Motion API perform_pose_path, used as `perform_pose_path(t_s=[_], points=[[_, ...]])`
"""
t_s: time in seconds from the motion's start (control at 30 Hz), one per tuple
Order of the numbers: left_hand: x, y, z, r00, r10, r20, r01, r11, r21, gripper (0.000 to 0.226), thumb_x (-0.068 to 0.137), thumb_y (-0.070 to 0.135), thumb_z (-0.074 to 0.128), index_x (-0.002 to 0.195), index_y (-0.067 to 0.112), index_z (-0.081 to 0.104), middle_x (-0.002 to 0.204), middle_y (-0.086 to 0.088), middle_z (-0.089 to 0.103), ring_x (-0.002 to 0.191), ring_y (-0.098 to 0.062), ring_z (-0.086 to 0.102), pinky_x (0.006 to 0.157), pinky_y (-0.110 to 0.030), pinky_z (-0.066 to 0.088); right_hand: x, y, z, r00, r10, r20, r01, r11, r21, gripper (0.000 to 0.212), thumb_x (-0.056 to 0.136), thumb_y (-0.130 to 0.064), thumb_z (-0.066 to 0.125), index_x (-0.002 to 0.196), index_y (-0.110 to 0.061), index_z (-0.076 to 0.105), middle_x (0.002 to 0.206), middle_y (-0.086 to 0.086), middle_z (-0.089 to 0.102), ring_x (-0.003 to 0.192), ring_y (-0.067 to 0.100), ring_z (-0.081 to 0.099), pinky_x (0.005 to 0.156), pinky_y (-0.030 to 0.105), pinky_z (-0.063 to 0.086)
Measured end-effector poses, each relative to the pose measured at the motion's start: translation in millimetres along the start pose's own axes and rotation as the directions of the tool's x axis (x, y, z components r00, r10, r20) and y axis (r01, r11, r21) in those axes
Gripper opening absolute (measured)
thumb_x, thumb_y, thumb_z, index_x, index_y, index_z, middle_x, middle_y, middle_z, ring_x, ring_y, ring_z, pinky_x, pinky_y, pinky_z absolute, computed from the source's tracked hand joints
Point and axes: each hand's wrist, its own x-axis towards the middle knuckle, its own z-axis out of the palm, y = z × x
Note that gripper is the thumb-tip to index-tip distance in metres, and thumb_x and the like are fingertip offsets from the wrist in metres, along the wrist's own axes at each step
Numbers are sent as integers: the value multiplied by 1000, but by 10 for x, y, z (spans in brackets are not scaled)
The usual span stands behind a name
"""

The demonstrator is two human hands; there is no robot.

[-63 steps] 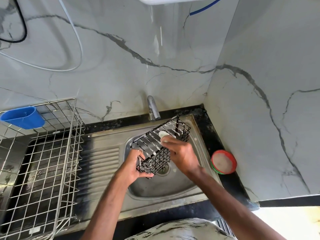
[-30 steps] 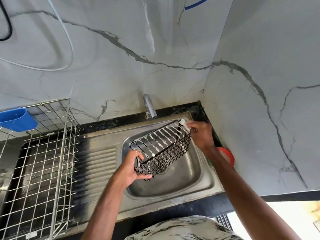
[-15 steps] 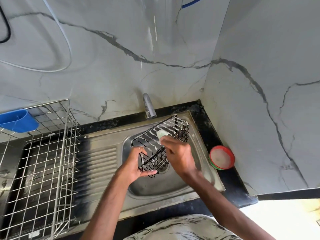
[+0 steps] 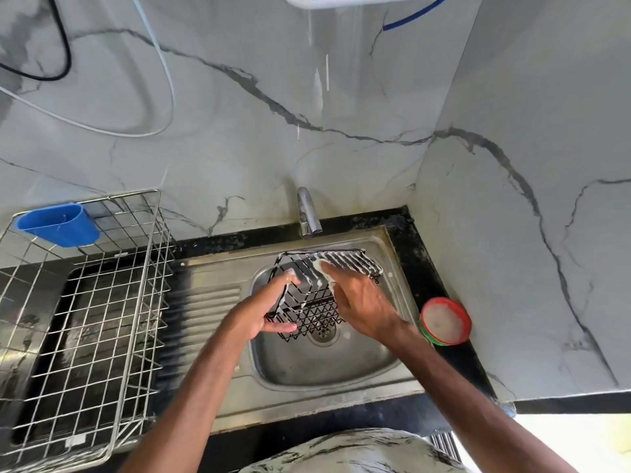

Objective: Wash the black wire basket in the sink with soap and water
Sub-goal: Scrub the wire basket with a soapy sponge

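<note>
The black wire basket [image 4: 345, 264] is held tilted above the steel sink [image 4: 327, 363], its wires coated in white suds. My left hand [image 4: 259, 314] grips the basket's near left corner, thumb under it and fingers over the rim. My right hand [image 4: 362, 302] lies on the basket's upper face and presses a small pale sponge [image 4: 321, 266] against the wires with its fingertips. The tap [image 4: 307, 213] stands just behind the basket; no water stream shows.
A round red-and-green soap dish [image 4: 445, 320] with white paste sits on the black counter right of the sink. A large steel wire rack [image 4: 85, 302] with a blue plastic holder [image 4: 56, 225] fills the left side. Marble walls close the back and right.
My right hand went to the basket's far end, came back, and now rubs the sponge along the upper wires. The basket has turned flatter and shifted slightly toward the tap.
</note>
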Motion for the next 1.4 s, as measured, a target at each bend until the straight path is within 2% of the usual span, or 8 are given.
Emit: perform_pose_path(t_s=[0.2,0.3,0.47,0.57,0.77,0.93,1.17,1.4], points=[[-56,84,-15,999,-19,38,14,992,123,51,99,73,37,135,43,58,171,-10,16,136,-39,50,76,-39,66,87,-127,-193,988,143,54,-152,950,271,45,101,0,44,145,-10,50,115,17,71,74,27,75,59,18,58],[-45,77,-30,999,-19,33,13,982,189,55,94,80,32,138,51,51,167,-11,26,115,-31,64,62,-29,65,115,-122,-284,940,294,171,-340,813,472,48,102,1,45,147,-15,50,105,11,70,70,24,75,59,34,62],[47,55,-162,998,-11,-67,24,981,192,87,65,94,47,110,21,62,104,-15,73,68,-15,71,60,-27,62,157,-75,-355,897,397,193,-425,661,618,48,100,6,47,142,-16,54,84,19,74,72,30,75,64,40,62],[130,-25,-298,995,45,-94,-31,989,146,97,55,89,63,119,16,65,107,-19,77,61,-10,60,67,-30,62,138,-78,-397,868,463,180,-442,555,705,44,99,7,48,132,-20,61,84,16,74,71,28,74,62,37,62],[157,-370,-380,958,253,-133,-257,967,-7,130,59,65,90,158,6,30,144,-10,61,104,-13,63,86,-28,54,185,-88,-429,755,626,196,-455,284,844,38,97,10,52,108,-19,73,90,15,72,71,24,71,57,30,61],[258,-819,-159,966,255,41,-253,966,-55,139,62,50,96,165,19,7,171,-13,16,153,-26,27,120,-37,26,305,-237,-506,707,673,217,-468,214,857,40,95,14,51,89,-19,74,94,24,69,64,22,65,51,26,57],[468,-934,249,953,304,-7,-302,941,-156,102,56,36,102,137,32,41,161,-13,39,149,-32,38,122,-42,32,358,-277,-581,648,727,227,-508,191,840,36,95,10,53,84,-18,73,90,21,71,69,24,67,52,26,59],[655,-988,196,917,376,-135,-388,918,-76,122,46,64,100,149,23,48,144,-8,62,119,-20,69,102,-40,58,373,-187,-638,631,728,269,-513,131,849,26,96,10,50,105,-7,68,88,23,72,66,23,68,52,25,59]])
